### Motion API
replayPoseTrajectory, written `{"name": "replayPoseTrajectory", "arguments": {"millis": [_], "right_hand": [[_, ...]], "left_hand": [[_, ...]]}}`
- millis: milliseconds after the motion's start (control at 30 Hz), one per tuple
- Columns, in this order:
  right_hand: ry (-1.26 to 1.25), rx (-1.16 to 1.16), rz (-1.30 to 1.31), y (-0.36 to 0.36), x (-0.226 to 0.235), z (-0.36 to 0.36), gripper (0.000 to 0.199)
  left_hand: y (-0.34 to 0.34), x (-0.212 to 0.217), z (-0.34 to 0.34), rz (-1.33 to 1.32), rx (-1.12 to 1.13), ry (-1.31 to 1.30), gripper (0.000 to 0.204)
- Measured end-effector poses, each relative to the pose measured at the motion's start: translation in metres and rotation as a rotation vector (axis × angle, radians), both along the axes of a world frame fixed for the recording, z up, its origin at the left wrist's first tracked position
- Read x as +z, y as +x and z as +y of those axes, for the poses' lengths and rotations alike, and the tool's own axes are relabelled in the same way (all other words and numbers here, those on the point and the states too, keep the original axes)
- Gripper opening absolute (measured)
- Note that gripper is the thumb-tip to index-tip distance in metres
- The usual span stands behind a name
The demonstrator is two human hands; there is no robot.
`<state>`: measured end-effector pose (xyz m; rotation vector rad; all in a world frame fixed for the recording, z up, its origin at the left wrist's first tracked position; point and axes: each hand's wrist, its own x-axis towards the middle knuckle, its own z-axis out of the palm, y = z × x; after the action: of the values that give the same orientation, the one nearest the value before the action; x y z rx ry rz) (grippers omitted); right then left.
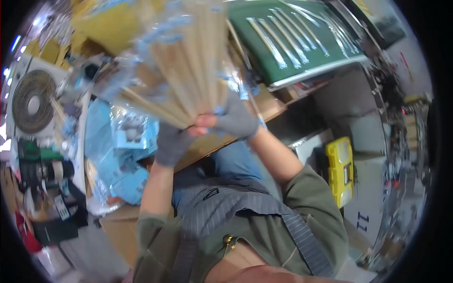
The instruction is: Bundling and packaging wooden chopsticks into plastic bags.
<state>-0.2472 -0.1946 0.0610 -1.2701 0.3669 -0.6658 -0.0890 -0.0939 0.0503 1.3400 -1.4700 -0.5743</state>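
Both my hands wear grey fingerless gloves and come together at the lower end of a fanned bundle of wrapped chopsticks. The pale wooden sticks spread upward and away from me, blurred by motion, with clear plastic and blue marks around them. My left hand is closed on the bundle's left side. My right hand grips it from the right, its fingertips meeting the left hand's. More long, thin wrapped sticks lie apart in a row on a green mat at the far right.
Left of my hands lie blue plastic bags. A round fan stands farther left. A yellow case is at the right, beside a white panel. A cardboard edge runs below my hands, and yellow packaging lies at the back.
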Motion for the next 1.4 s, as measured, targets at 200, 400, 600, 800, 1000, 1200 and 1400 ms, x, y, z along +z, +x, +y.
{"name": "replayPoseTrajectory", "arguments": {"millis": [200, 400, 600, 800, 1000, 1200, 1400], "right_hand": [[-0.224, 0.097, 0.042, 0.015, -0.027, -0.037, 0.104], [-0.29, 0.037, -0.11, 0.017, -0.047, -0.045, 0.117], [-0.268, -0.02, -0.131, 0.026, -0.038, -0.03, 0.11], [-0.135, -0.144, 0.159, 0.03, 0.02, 0.026, 0.076], [0.407, 0.713, 0.091, 0.044, -0.054, 0.027, 0.043], [0.563, 0.611, 0.058, 0.059, -0.057, 0.08, 0.02], [0.59, 0.583, 0.026, 0.054, -0.05, 0.101, 0.018]], "left_hand": [[0.017, -0.048, -0.032, 0.205, -0.046, 0.16, 0.075], [0.013, -0.059, -0.051, 0.367, -0.179, -0.013, 0.091], [0.012, -0.053, -0.055, -0.002, -0.145, -0.079, 0.059], [0.004, 0.001, -0.003, 0.418, -0.308, 0.26, 0.043], [-0.053, -0.063, 0.08, 1.149, -0.048, 0.263, 0.057], [0.058, -0.04, 0.19, 0.503, 0.269, 0.636, 0.035], [0.198, -0.074, 0.272, -0.424, 0.829, 0.569, 0.029]]}}
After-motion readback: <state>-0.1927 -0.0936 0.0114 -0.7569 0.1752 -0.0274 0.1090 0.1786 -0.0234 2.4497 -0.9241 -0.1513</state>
